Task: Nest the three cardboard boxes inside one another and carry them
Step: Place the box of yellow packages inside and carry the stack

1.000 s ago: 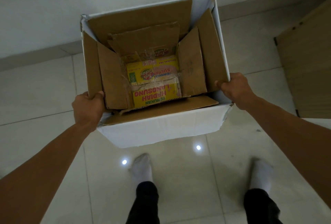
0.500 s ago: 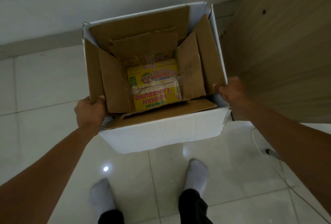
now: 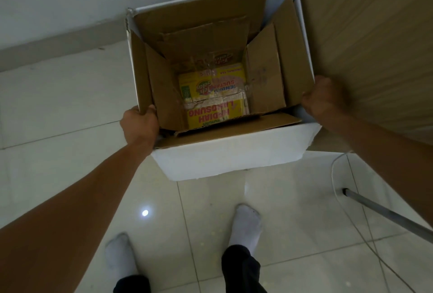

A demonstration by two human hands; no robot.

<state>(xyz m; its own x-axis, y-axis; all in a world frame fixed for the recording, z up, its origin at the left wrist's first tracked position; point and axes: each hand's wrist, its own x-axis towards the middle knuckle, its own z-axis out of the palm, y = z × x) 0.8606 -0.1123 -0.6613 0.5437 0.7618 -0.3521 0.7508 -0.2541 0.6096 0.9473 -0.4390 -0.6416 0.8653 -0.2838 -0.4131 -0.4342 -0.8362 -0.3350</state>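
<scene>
I hold a large white cardboard box (image 3: pixel 229 152) up off the floor in front of me. Its brown flaps are folded inward. A plain brown box (image 3: pixel 264 75) sits nested inside it, and a yellow printed box (image 3: pixel 213 96) lies at the bottom inside that one. My left hand (image 3: pixel 139 123) grips the white box's left rim, fingers hooked over the edge. At the right rim my right hand (image 3: pixel 324 100) grips the box the same way.
A wooden panel (image 3: pixel 375 46) stands close on the right, almost touching the box. A white wall and baseboard (image 3: pixel 58 44) run behind. On the tiled floor at the right lie a white cable (image 3: pixel 334 175) and a metal rod (image 3: pixel 386 213). My socked feet (image 3: pixel 246 227) stand below.
I have walked on with the box; my feet have changed places. The wooden panel has come closer on the right, and the cable and rod have come further into view.
</scene>
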